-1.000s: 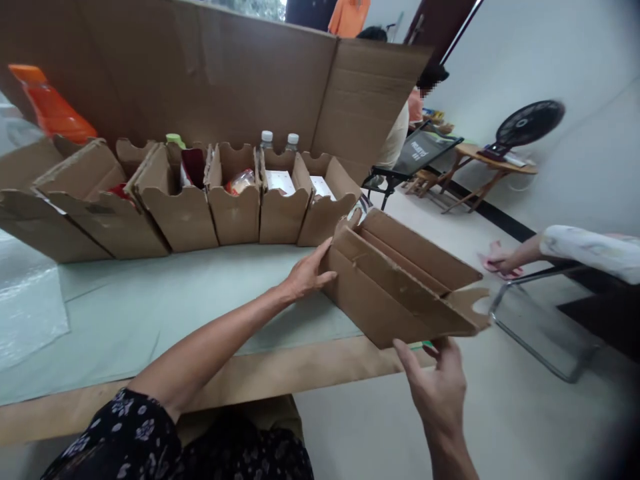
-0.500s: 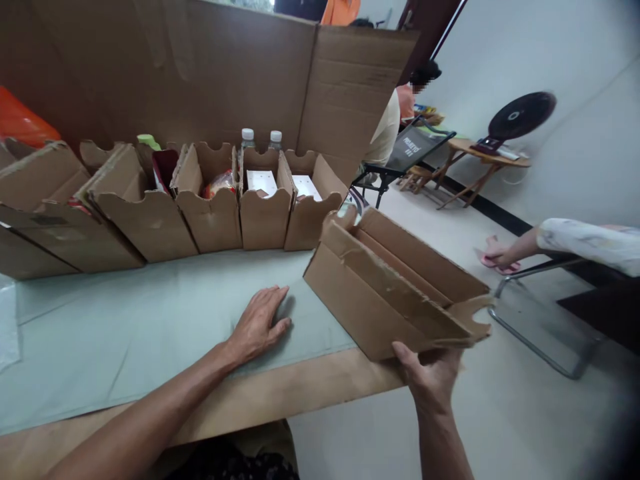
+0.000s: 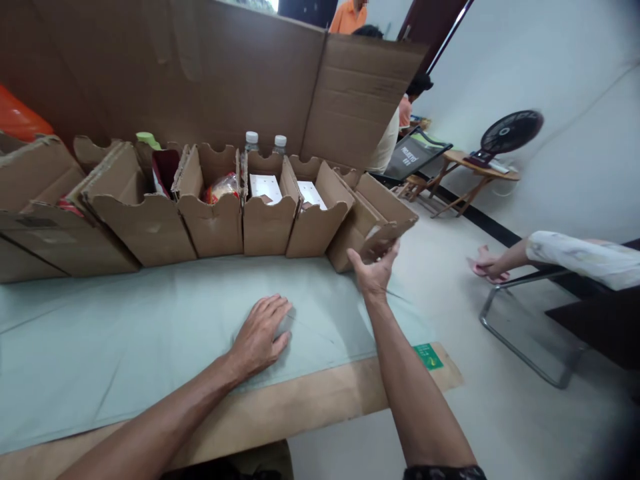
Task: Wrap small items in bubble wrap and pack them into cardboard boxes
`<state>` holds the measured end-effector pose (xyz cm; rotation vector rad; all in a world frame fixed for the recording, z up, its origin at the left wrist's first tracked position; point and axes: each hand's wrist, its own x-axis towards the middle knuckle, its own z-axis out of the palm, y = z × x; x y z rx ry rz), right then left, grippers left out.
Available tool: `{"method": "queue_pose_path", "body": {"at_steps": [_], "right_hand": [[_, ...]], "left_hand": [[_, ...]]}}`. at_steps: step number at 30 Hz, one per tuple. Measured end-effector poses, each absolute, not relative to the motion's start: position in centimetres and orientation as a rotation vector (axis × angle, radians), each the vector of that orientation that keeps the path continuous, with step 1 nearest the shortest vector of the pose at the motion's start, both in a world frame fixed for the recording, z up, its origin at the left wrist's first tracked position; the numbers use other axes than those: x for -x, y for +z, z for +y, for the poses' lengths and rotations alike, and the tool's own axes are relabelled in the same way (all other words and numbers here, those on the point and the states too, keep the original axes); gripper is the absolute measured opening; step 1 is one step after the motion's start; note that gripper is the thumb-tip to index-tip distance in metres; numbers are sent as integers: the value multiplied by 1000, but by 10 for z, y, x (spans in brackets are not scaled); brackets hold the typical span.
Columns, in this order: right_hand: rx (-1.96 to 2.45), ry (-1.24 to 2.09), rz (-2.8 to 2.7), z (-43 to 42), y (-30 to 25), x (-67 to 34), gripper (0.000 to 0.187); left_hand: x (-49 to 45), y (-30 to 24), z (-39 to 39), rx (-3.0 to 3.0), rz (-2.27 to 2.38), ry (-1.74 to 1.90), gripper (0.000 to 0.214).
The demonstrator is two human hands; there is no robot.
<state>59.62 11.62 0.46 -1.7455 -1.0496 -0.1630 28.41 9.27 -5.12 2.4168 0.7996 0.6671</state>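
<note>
My right hand [image 3: 374, 268] reaches forward and grips the front wall of an open, empty cardboard box [image 3: 373, 210]. That box stands at the right end of a row of similar cardboard boxes [image 3: 215, 223], close against its neighbour. My left hand [image 3: 261, 331] lies flat on the pale green table cover [image 3: 125, 333], fingers stretched out, holding nothing. The row's boxes hold white packets [image 3: 263, 187], a snack bag [image 3: 221, 187] and a dark red item [image 3: 165, 170]. Two capped bottles [image 3: 251, 141] rise behind them.
A tall sheet of cardboard [image 3: 200, 73] walls off the table's far side. On the right are a metal chair frame [image 3: 520, 333], another person's leg [image 3: 550, 252], a black fan [image 3: 510, 132] on a small folding table [image 3: 475, 167], and people seated behind.
My right hand carried the empty box from the table's near right corner to the right end of the row. My left hand let go of it and came to rest flat on the table.
</note>
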Motion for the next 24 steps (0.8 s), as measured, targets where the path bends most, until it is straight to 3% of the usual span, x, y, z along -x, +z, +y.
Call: {"method": "queue_pose_path", "body": {"at_steps": [3,7,12,17,24], "right_hand": [[1814,-218,-1073,116,7,-592,97],[1747,-306,-1184,96,29,-574,53],[1830,-84,-1567,140,86,-528,64],[2134,-148,-1661,169,117,-504,24],[1834,-211,-1633,9,97,-509,16]], "left_hand": [[-285,-52,92,-2422,815,668,58],[-285,-49,91,-2403,806,663,56],[-285,-46,91,-2326,808,676,58],[-284,-44,95,-2105,899,846,61],[-273,-33,102,-1869,1008,1117,72]]}}
